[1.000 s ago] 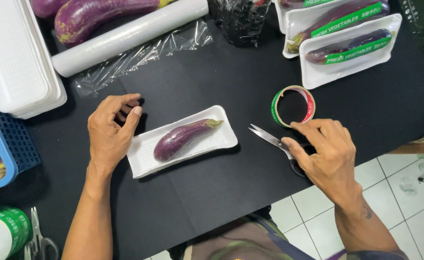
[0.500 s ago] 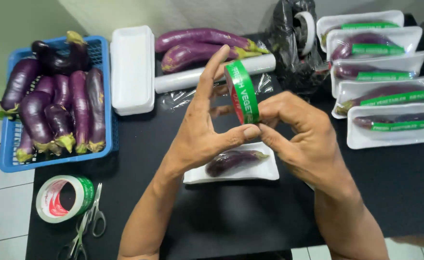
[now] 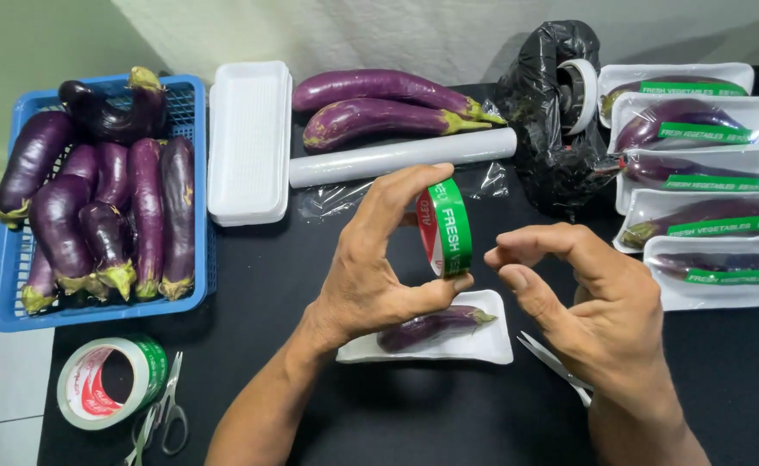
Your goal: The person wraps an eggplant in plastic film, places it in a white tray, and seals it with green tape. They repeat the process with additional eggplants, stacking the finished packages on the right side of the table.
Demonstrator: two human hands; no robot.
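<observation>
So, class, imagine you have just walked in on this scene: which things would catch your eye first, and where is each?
At the centre, the left hand holds up a green tape roll, with the right hand open beside it. Below them a small eggplant lies in a white tray. On the left, a blue basket brims with purple eggplants.

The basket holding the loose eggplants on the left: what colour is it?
Blue. The basket shows plainly in the head view, left of the stacked white trays.
</observation>
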